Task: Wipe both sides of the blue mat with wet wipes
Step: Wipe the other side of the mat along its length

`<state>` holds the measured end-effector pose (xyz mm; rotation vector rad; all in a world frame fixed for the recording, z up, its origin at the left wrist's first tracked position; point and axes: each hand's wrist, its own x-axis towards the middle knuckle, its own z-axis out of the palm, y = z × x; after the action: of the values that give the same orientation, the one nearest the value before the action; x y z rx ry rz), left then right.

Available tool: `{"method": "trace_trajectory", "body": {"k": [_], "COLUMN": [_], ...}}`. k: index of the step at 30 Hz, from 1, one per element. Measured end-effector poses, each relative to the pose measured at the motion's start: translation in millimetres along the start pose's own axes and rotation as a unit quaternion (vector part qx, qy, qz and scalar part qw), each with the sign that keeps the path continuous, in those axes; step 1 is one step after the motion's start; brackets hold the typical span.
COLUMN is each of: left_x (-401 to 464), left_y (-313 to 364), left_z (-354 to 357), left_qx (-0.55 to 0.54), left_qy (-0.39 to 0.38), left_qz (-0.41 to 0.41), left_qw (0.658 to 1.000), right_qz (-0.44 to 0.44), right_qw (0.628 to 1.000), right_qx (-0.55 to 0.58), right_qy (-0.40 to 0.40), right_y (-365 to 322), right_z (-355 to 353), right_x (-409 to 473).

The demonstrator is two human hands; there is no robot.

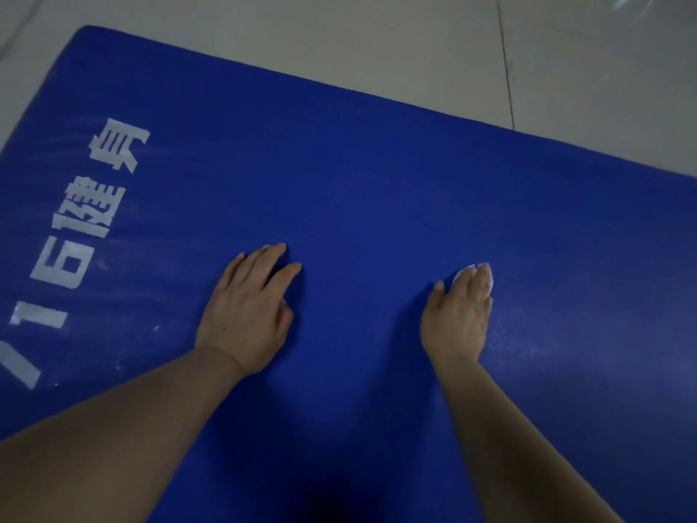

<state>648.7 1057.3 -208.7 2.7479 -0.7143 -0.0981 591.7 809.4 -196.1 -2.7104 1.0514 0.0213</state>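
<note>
Tiled floor (396, 47), pale, glossy, carrying everything.

Blue mat (377, 183), flat on floor, filling most of view; white printed lettering (86, 220) near left end, faint whitish smears at right. Likely foam: light, soft, floppy, somewhat grippy; best taken by a far edge or corner for turning over.

Left hand (249, 311), palm down on mat, fingers straight and slightly spread, holding nothing.

Right hand (462, 315), pressing down, fingers together over wipe.

Wet wipe (463, 272), white, bunched, mostly hidden beneath fingertips.
</note>
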Motion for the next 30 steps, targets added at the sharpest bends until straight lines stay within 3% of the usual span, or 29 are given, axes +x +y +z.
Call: {"method": "trace_trajectory", "body": {"k": [2,5,7,9,12,14,16,18,20,22,24,27,30], "left_x": [1.3,1.3,1.1,1.7,1.4,2.0,2.1,2.1,2.9,3.3,3.6,3.9,3.4], "left_y": [1.3,1.1,1.4,1.8,2.0,1.3,1.0,1.5,2.1,2.6,2.7,2.7,2.0], "left_z": [-1.3,-3.5,-4.9,-5.9,-6.0,-5.1,-4.3,-5.2,-6.3,-6.9,-7.4,-6.5,-5.7], "left_qx": [0.001,0.007,0.006,0.005,0.009,0.013,0.014,0.016,0.018,0.021,0.021,0.022,0.023], "left_qy": [-0.012,-0.029,-0.034,-0.038,-0.042,-0.046,-0.05,-0.056,-0.059,-0.061,-0.06,-0.056,-0.057], "left_qz": [-0.001,-0.007,-0.007,-0.005,-0.006,-0.005,-0.005,-0.008,-0.009,-0.009,-0.009,-0.009,-0.006], "left_qw": [1.0,1.0,0.999,0.999,0.999,0.999,0.999,0.998,0.998,0.998,0.998,0.998,0.998], "right_qz": [-0.051,-0.263,-0.329,-0.3,-0.108,-0.026,-0.062,-0.171,-0.288,-0.339,-0.299,-0.121,-0.103], "right_qw": [0.998,0.964,0.943,0.951,0.993,0.999,0.997,0.984,0.957,0.939,0.95,0.988,0.987], "right_qx": [-0.022,-0.04,-0.042,-0.065,-0.035,-0.02,-0.033,-0.042,-0.044,-0.049,-0.09,-0.092,-0.124], "right_qy": [0.014,-0.001,-0.021,0.013,0.022,0.017,0.038,0.039,-0.004,-0.043,-0.022,0.016,0.02], "right_y": [-20.2,-71.9,-81.1,-65.0,-23.0,-20.6,-44.7,-77.6,-101.1,-101.8,-77.2,-46.8,-67.1], "right_z": [7.1,25.5,31.0,24.9,8.9,2.8,6.4,19.2,30.1,28.6,21.6,8.6,8.8], "right_x": [2.0,-23.3,-24.5,-1.6,45.5,63.3,59.8,42.7,21.1,22.0,44.1,85.0,81.8]}}
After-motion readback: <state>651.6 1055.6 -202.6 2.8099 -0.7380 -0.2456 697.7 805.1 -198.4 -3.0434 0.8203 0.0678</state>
